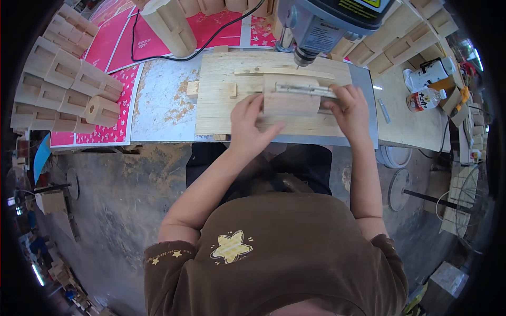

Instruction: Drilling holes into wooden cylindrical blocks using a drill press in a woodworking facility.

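Observation:
A pale wooden block point(290, 104), blurred by motion, lies crosswise on a wooden board, below the chuck of a drill press point(305, 55). Along its top runs a thin grey metal strip point(303, 89) that looks like a ruler; blur hides its detail. My left hand point(250, 126) grips the block's left end, its thumb stretched out toward me. At the other end my right hand point(352, 110) has its fingers closed round the strip's tip, close against the block. Whether those fingers also press the block, I cannot tell.
Hollowed wooden pieces point(63, 89) are stacked at left, more point(403, 45) at far right. One stands upright point(171, 31) behind a black cable point(211, 42). Thin wooden strips are fixed on the board point(226, 113). A bottle point(424, 99) and a slim pen-like tool point(383, 110) lie at right.

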A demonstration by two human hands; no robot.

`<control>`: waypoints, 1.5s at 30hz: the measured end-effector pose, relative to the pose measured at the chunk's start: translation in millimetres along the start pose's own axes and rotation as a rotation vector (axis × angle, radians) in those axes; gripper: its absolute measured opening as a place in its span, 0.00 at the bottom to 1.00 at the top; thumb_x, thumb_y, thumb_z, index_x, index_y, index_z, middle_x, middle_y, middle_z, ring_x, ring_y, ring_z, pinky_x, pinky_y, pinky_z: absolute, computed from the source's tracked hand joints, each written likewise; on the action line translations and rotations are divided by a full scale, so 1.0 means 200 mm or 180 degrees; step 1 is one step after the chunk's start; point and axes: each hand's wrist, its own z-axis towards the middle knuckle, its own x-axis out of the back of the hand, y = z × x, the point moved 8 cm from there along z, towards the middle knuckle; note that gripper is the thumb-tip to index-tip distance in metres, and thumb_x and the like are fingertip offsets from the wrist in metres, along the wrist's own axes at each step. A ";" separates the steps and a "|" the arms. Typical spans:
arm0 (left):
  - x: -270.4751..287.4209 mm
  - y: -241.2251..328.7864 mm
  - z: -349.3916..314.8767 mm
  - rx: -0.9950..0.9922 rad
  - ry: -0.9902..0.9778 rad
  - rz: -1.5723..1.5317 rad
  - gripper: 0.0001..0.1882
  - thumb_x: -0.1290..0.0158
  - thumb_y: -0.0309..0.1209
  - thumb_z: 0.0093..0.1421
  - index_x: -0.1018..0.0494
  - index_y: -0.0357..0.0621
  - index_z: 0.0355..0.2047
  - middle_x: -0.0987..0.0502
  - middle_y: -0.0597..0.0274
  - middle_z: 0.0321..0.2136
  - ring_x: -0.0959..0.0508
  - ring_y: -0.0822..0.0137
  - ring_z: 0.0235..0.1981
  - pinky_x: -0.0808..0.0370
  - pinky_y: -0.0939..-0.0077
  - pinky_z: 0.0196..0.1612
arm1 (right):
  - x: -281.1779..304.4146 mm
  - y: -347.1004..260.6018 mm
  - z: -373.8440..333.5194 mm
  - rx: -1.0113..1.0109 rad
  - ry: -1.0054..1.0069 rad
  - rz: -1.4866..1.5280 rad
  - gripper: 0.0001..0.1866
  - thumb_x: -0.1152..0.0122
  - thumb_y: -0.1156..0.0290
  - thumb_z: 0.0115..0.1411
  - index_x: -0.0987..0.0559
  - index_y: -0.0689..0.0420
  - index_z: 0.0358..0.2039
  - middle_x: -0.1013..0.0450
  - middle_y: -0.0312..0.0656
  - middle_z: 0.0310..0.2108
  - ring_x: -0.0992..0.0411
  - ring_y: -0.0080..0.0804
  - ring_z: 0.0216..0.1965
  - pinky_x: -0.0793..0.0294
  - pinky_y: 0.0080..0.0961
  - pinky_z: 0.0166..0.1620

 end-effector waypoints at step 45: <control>-0.01 -0.10 0.15 -0.0326 -0.0378 0.1830 0.35 0.37 0.41 0.41 0.31 0.38 0.49 0.29 0.62 0.30 0.33 0.60 0.36 0.42 0.63 0.43 | 0.20 -0.13 0.06 0.0279 0.1829 0.1056 0.04 0.43 0.75 0.56 0.22 0.60 0.30 0.32 0.40 0.18 0.35 0.33 0.19 0.39 0.27 0.24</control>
